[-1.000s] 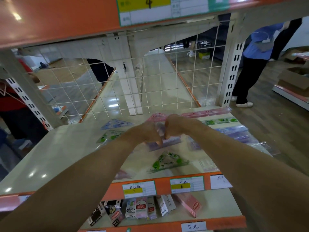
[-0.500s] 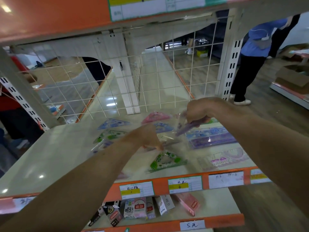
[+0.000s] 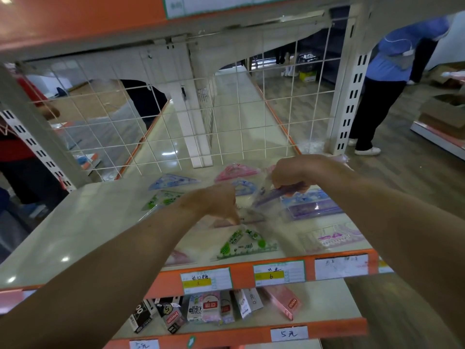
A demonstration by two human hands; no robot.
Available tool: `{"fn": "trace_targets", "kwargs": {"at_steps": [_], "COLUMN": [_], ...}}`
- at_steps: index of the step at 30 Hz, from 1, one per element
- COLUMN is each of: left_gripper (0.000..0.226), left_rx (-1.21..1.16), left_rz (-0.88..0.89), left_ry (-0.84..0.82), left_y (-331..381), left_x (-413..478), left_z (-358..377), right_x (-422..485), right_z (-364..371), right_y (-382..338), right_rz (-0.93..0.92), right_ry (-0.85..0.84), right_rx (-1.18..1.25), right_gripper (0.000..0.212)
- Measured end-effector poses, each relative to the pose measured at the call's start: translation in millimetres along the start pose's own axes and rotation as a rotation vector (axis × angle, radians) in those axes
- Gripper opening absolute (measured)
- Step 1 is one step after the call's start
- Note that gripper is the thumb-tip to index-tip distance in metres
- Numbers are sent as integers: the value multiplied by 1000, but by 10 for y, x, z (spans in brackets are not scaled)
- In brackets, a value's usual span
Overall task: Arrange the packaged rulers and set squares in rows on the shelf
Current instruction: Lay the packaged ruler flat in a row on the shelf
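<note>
Head view: right hand [image 3: 289,176] has lifted purple ruler [image 3: 273,196].

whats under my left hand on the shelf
A clear packaged set square lies under the left hand. The hand hides the packet's left end and anything beneath it.

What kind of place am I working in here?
Most likely a shop, probably selling stationery: a tiered shelf with price labels along its orange front edge, packaged set squares laid out on it, and small boxed goods on the tier below.
</note>
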State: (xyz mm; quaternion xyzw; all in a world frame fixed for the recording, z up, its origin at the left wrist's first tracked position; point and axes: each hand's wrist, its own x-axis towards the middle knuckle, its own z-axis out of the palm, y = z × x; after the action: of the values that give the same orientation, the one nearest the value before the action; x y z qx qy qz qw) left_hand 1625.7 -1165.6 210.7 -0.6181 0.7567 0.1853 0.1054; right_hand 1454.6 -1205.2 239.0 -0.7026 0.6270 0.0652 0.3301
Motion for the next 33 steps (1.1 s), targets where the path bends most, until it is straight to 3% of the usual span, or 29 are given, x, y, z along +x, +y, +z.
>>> {"fn": "trace_targets", "kwargs": {"at_steps": [3, 6, 12, 21, 28, 33], "left_gripper": [43, 55, 38, 62, 32, 60], "left_rx": [-37, -75, -39, -60, -60, -4], "left_rz": [5, -4, 31, -46, -19, 19], "left_ry": [-67, -104, -114, -40, -54, -136], "left_y": [-53, -23, -5, -82, -84, -48], "left_x": [-14, -64, -92, -173, -174, -319], "left_z": [18, -4, -8, 80, 107, 31], "right_x": [-50, -86, -99, -62, -109, -278], "right_z": [6, 29, 81, 224, 166, -29], "right_y": [-2, -47, -171, -213, -213, -157], "right_rz": [-1, -35, -121, -140, -147, -123], "right_ry": [-15, -28, 182, 12, -5, 120], "right_rx": [-36, -68, -170, -83, -107, -230], "right_gripper": [29, 24, 37, 17, 28, 33]}}
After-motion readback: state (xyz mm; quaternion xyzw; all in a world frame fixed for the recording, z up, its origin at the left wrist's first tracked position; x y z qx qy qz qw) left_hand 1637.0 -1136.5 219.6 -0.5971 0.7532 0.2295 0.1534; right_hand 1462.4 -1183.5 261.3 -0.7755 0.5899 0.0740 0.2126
